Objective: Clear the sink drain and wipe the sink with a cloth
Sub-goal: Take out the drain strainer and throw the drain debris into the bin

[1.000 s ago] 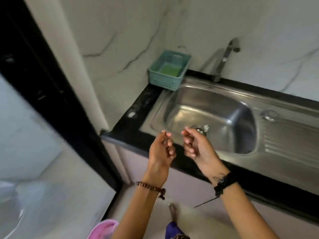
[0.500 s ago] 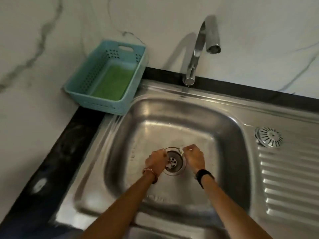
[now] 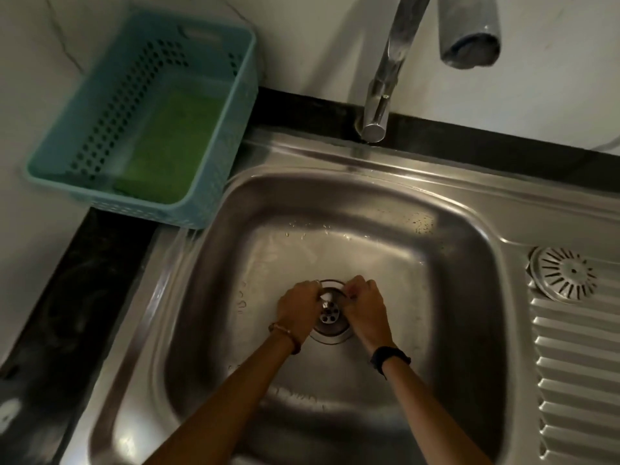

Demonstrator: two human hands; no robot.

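Note:
A steel sink [image 3: 436, 229] fills the view, its round perforated drain [image 3: 330, 322] in the middle of the basin floor. My left hand [image 3: 297, 308] and my right hand [image 3: 364, 305] rest on either side of the drain with fingers curled in toward its far rim. A small white scrap [image 3: 327, 297] shows between the two hands, over the drain. The fingertips are hidden, so I cannot tell if either hand pinches it. A green cloth [image 3: 171, 142] lies inside a teal plastic basket [image 3: 214, 182] at the sink's back left corner.
The tap [image 3: 385, 95] rises behind the basin and its spout [image 3: 469, 35] hangs over it. A round strainer cap [image 3: 563, 275] lies on the ribbed draining board at right. Black counter [image 3: 67, 313] borders the left side, marble wall behind.
The view has come in from beside the counter to right above the basin. Both hands have gone from in front of the sink down onto the drain and closed in on it.

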